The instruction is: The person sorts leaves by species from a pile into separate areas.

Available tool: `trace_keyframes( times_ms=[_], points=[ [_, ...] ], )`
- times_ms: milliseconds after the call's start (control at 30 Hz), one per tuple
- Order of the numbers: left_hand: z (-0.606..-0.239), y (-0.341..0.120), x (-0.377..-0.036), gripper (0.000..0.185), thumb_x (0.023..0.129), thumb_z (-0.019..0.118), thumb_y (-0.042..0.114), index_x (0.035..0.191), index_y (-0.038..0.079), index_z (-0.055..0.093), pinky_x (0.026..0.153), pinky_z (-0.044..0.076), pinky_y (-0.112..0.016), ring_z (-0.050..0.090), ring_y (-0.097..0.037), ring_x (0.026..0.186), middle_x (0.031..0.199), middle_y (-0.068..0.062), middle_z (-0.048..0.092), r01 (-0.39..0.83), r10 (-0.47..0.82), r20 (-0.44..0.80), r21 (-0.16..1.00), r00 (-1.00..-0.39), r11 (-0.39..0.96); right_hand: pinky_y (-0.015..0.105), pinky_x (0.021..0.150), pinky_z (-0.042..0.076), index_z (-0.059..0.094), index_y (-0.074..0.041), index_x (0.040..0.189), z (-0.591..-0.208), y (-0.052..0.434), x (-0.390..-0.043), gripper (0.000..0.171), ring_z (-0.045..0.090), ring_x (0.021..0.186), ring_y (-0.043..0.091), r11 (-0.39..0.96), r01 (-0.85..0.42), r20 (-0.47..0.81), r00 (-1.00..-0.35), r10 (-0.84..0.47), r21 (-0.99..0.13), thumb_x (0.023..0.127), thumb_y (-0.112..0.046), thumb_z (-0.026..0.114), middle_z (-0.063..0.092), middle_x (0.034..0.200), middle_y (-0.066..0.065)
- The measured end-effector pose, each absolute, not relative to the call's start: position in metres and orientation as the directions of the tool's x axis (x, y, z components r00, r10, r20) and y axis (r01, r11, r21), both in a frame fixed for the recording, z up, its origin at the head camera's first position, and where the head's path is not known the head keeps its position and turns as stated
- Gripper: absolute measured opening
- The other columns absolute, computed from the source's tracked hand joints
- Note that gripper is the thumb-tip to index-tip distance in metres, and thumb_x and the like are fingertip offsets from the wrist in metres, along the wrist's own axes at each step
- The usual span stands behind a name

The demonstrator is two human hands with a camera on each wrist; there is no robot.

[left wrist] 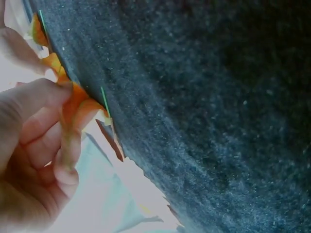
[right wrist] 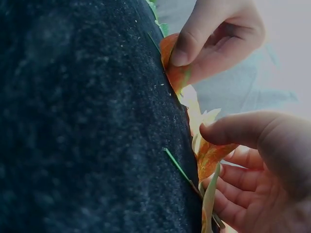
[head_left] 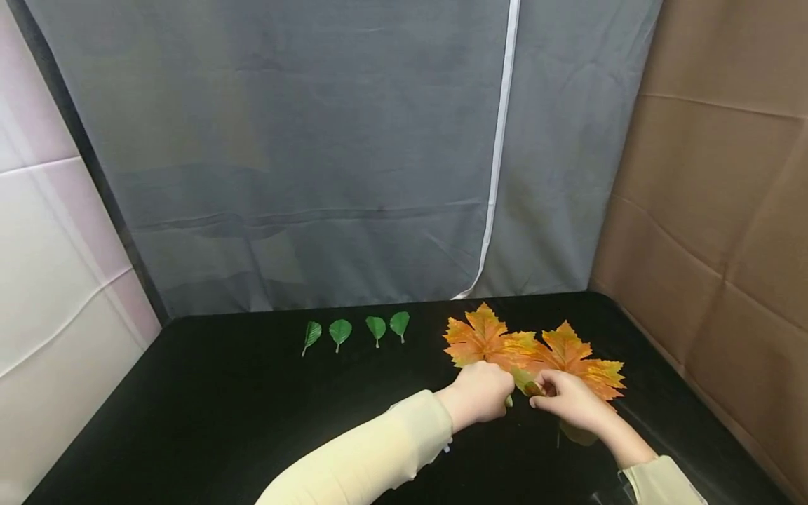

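On the right of the table (head_left: 221, 414), two orange leaves (head_left: 481, 337) are pinched near their edges by the curled left hand (head_left: 481, 391) and right hand (head_left: 573, 401). Four green leaves (head_left: 340, 331) are lined up farther left.

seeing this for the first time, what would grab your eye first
Bright orange leaves stand out first, on the right part of the black table, where the left hand and right hand pinch their near edges. Next come four green leaves, in a row near the table's far edge.
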State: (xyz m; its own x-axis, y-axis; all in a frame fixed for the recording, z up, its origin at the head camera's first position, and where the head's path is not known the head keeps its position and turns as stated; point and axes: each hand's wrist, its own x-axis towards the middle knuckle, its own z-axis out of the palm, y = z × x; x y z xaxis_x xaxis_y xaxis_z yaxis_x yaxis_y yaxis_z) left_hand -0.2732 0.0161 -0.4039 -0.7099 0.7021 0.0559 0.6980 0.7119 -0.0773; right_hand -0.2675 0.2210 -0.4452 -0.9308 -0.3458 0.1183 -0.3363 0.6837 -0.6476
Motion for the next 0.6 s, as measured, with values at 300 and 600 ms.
trace_keyframes(
  times_ms=[300,600],
  points=[
    [-0.39,0.001,-0.285,0.014,0.084,0.072,0.018,0.071,0.02,0.068,0.051,0.046,-0.027,0.055,-0.01,0.058,0.064,0.009,0.058,0.702,0.695,0.107,0.049,-0.711,0.71,0.026,0.059,0.038,0.059,-0.013,0.082,-0.442,0.218,-0.266,0.016,0.044,0.062,0.008,0.693,-0.324,0.108,-0.935,-0.336,-0.644,0.081,-0.02,0.074,0.05,0.069,-0.006],
    [-0.38,-0.024,-0.304,0.006,0.084,0.07,0.01,0.081,0.013,0.065,0.061,0.039,-0.019,0.05,-0.004,0.063,0.068,0.009,0.056,0.624,0.651,0.09,0.411,-0.753,0.665,0.027,0.059,0.037,0.061,-0.013,0.084,-0.442,0.224,-0.268,0.011,0.045,0.063,0.008,0.697,-0.314,0.108,-0.94,-0.323,-0.644,0.085,-0.016,0.072,0.051,0.07,-0.006]
  ],
)
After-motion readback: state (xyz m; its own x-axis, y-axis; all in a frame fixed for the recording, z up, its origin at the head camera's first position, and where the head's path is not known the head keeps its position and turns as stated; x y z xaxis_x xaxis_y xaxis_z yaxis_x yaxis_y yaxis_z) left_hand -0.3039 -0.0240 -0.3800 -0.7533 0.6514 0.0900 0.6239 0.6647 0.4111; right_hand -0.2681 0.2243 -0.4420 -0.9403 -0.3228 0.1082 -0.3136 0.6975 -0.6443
